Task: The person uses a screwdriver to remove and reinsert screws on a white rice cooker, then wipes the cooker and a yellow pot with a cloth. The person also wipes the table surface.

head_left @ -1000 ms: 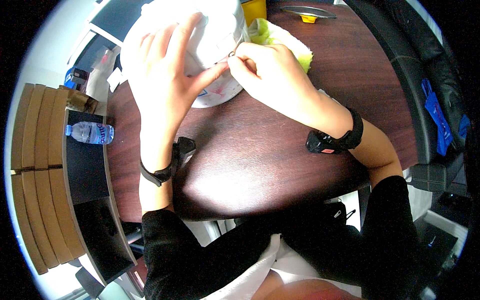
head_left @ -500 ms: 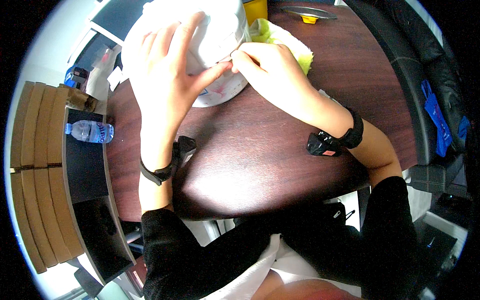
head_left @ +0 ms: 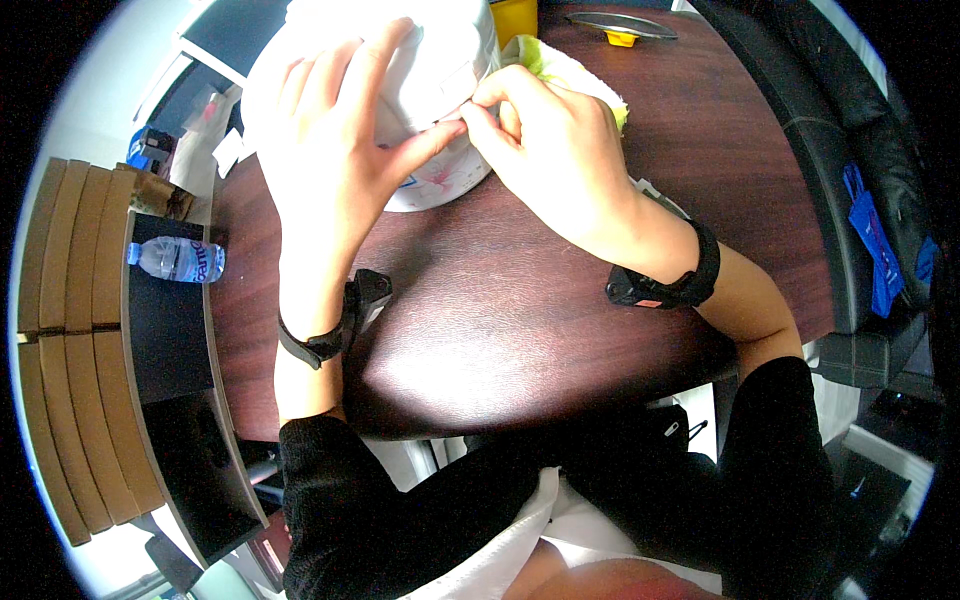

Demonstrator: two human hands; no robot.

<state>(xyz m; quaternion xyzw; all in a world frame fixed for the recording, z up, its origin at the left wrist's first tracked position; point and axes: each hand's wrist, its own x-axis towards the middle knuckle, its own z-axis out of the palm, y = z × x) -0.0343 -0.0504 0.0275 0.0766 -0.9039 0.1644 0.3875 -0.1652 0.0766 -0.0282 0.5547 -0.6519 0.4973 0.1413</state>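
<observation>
A white, rounded object (head_left: pixel 440 85) with a coloured print low on its side stands at the far side of the dark wooden table (head_left: pixel 480 310); strong light washes out its upper part. My left hand (head_left: pixel 335 130) lies over its left and near side, fingers spread and thumb stretched to the right along a seam. Close to that thumb's tip, my right hand (head_left: pixel 555 150) pinches with thumb and forefinger at the object's right edge. Whatever sits in the pinch is too small to make out. Just beyond my right hand, a yellow-and-white fluffy cloth (head_left: pixel 570 75) touches the object.
A lid with a yellow knob (head_left: pixel 620 38) lies at the far right of the table. Behind the cloth stands a yellow container (head_left: pixel 515 20). To the left are a water bottle (head_left: pixel 178 260) and stacked cardboard boxes (head_left: pixel 85 350). A black padded seat (head_left: pixel 800 130) borders the right side.
My right hand has turned and risen slightly, its knuckles higher and its pinch a little farther up the edge. My left hand has stayed nearly still.
</observation>
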